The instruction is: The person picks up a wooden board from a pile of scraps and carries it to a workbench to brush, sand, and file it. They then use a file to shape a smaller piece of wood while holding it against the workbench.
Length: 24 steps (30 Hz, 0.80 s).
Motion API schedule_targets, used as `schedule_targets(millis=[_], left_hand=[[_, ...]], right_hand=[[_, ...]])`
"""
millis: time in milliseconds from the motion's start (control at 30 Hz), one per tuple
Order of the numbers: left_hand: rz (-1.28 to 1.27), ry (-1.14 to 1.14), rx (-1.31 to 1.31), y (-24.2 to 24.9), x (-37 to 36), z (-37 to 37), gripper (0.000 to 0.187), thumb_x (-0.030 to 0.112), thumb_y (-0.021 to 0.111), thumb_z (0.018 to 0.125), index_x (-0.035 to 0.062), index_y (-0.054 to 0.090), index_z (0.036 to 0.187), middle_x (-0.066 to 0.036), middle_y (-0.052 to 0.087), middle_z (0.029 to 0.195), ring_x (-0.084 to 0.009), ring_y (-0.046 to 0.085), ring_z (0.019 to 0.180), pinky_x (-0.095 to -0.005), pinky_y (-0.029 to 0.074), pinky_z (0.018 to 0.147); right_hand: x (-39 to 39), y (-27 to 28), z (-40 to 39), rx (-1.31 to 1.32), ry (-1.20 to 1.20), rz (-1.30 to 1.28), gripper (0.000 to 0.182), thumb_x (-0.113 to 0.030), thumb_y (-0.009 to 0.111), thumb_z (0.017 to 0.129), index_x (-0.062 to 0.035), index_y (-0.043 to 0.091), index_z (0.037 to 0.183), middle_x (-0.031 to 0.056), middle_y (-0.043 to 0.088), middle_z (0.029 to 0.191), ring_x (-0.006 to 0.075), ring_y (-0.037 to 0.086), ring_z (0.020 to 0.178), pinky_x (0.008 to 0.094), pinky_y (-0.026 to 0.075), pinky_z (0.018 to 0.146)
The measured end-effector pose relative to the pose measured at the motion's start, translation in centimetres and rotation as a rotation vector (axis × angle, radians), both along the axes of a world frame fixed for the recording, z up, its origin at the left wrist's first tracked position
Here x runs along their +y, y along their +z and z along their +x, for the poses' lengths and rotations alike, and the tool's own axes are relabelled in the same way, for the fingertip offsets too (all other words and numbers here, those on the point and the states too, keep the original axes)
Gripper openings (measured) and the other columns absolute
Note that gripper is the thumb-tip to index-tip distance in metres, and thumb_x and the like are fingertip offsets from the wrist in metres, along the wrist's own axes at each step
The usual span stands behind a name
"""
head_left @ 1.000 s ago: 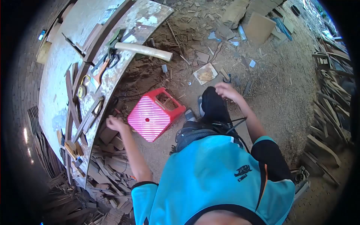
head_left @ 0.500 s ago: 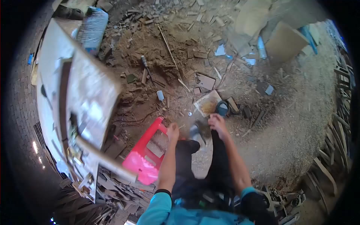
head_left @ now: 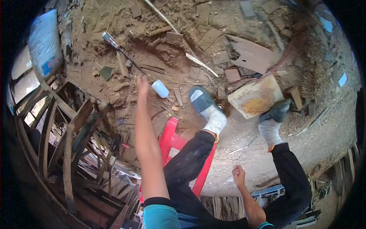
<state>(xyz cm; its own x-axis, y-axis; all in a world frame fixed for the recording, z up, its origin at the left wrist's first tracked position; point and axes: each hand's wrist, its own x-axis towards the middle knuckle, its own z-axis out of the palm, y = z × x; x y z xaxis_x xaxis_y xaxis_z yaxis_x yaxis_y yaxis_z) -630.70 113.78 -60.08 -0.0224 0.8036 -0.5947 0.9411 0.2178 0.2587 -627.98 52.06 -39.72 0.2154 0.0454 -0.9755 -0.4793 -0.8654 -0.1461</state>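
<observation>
My left hand (head_left: 142,87) reaches forward over the dirt, its fingertips right at the tip of a screwdriver (head_left: 129,58) with a long dark shaft. The screwdriver lies on the ground, handle pointing away to the left. Just right of this hand lies a small white plastic bottle (head_left: 160,89). My right hand (head_left: 239,176) is low between my legs, fingers curled closed, with a small whitish bit beside it; I cannot tell what it holds. Under my left leg shows a red plastic stool (head_left: 170,137).
A stained, pale slab (head_left: 256,96) lies between my shod feet. Beyond it is a brown flat board (head_left: 249,53) among wood scraps. On the left stands a wooden frame (head_left: 70,129), with a plastic-wrapped bag (head_left: 45,42) behind it. Stacked wood strips (head_left: 223,208) lie behind me.
My left hand has moved forward from my knee to the screwdriver's tip. My right hand has dropped back between my legs. The view has turned and come closer to the ground; my legs are spread wider.
</observation>
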Motion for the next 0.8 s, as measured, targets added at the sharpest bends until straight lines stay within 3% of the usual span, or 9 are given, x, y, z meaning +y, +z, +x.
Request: schedule_targets(millis=[67, 167, 267, 367, 467, 600, 667, 733, 800], left_hand=[[0.059, -0.068, -0.129, -4.1, 1.9, -1.5, 0.047, 0.018, 0.051, 0.087, -0.0033, 0.041, 0.128, -0.022, 0.052, 0.123, -0.0303, 0.052, 0.108, -0.0383, 0.040, 0.092], [-0.044, 0.027, -0.047, -3.4, 3.2, 3.3, 0.050, 0.020, 0.054, 0.086, -0.0050, 0.042, 0.127, -0.023, 0.050, 0.124, -0.0300, 0.052, 0.111, -0.0381, 0.040, 0.093], [0.078, 0.334, -0.074, -6.3, 3.3, 2.2, 0.044, 0.019, 0.058, 0.082, -0.0083, 0.051, 0.117, -0.025, 0.058, 0.110, -0.0327, 0.057, 0.103, -0.0391, 0.041, 0.090], [0.103, -0.185, 0.274, -4.6, 2.0, 2.6, 0.032, 0.017, 0.059, 0.079, -0.0095, 0.060, 0.098, -0.026, 0.063, 0.092, -0.0365, 0.061, 0.092, -0.0388, 0.044, 0.085], [0.268, -0.154, 0.365, -4.9, -0.6, 5.0, 0.024, 0.015, 0.059, 0.079, -0.0085, 0.062, 0.085, -0.027, 0.063, 0.080, -0.0386, 0.062, 0.082, -0.0377, 0.046, 0.079], [0.383, 0.305, -0.140, -10.9, -1.2, 0.4, 0.030, 0.018, 0.060, 0.079, -0.0101, 0.060, 0.088, -0.028, 0.063, 0.087, -0.0359, 0.062, 0.087, -0.0397, 0.047, 0.077], [0.440, 0.045, 0.066, -8.9, -1.8, 1.0, 0.031, 0.023, 0.054, 0.086, -0.0064, 0.056, 0.093, -0.021, 0.063, 0.080, -0.0323, 0.062, 0.083, -0.0404, 0.048, 0.074], [0.328, -0.011, 0.159, -12.1, 1.4, -1.4, 0.027, 0.024, 0.050, 0.089, -0.0027, 0.053, 0.092, -0.016, 0.061, 0.074, -0.0283, 0.062, 0.076, -0.0401, 0.048, 0.070], [0.112, 0.006, 0.142, -10.3, 2.2, 1.7, 0.026, 0.025, 0.048, 0.090, -0.0007, 0.051, 0.091, -0.013, 0.060, 0.072, -0.0233, 0.061, 0.073, -0.0374, 0.049, 0.065]], right_hand=[[-2.8, 0.8, -2.6, 0.029, 0.125, -0.010, 0.010, -0.010, 0.054, 0.086, -0.0040, 0.059, 0.092, 0.0143, 0.062, 0.073, 0.0213, 0.064, 0.069, 0.0335, 0.049, 0.062], [-6.5, 0.6, -4.8, 0.156, 0.247, 0.026, 0.010, -0.011, 0.050, 0.089, -0.0031, 0.056, 0.093, 0.0048, 0.057, 0.069, 0.0109, 0.055, 0.062, 0.0242, 0.046, 0.056], [-7.7, -0.4, -6.6, 0.115, -0.049, -0.157, 0.010, -0.010, 0.054, 0.086, -0.0050, 0.057, 0.094, 0.0120, 0.061, 0.068, 0.0202, 0.063, 0.059, 0.0324, 0.049, 0.056], [-7.1, -0.9, -6.8, 0.114, -0.074, -0.092, 0.009, -0.008, 0.054, 0.086, -0.0054, 0.057, 0.094, 0.0114, 0.061, 0.069, 0.0201, 0.061, 0.058, 0.0321, 0.048, 0.055], [-7.4, -0.8, -9.0, 0.072, -0.128, -0.079, 0.010, -0.011, 0.052, 0.090, -0.0051, 0.055, 0.097, 0.0072, 0.060, 0.075, 0.0154, 0.060, 0.063, 0.0295, 0.048, 0.054], [-2.2, 1.9, -7.3, 0.482, -0.386, -0.215, 0.011, -0.009, 0.049, 0.090, -0.0055, 0.055, 0.100, 0.0051, 0.059, 0.079, 0.0138, 0.059, 0.069, 0.0295, 0.048, 0.054], [-2.1, 1.1, -7.4, 0.562, -0.452, -0.271, 0.011, -0.008, 0.050, 0.091, -0.0078, 0.055, 0.100, 0.0051, 0.059, 0.079, 0.0144, 0.060, 0.068, 0.0300, 0.048, 0.053], [-4.1, -0.3, -8.8, 0.407, -0.520, -0.124, 0.010, -0.009, 0.049, 0.091, -0.0091, 0.056, 0.099, 0.0060, 0.061, 0.079, 0.0143, 0.060, 0.067, 0.0298, 0.048, 0.051], [-4.0, -1.8, -7.9, 0.337, -0.402, -0.173, 0.009, -0.011, 0.050, 0.091, -0.0088, 0.056, 0.097, 0.0056, 0.061, 0.077, 0.0137, 0.060, 0.064, 0.0292, 0.048, 0.049]])
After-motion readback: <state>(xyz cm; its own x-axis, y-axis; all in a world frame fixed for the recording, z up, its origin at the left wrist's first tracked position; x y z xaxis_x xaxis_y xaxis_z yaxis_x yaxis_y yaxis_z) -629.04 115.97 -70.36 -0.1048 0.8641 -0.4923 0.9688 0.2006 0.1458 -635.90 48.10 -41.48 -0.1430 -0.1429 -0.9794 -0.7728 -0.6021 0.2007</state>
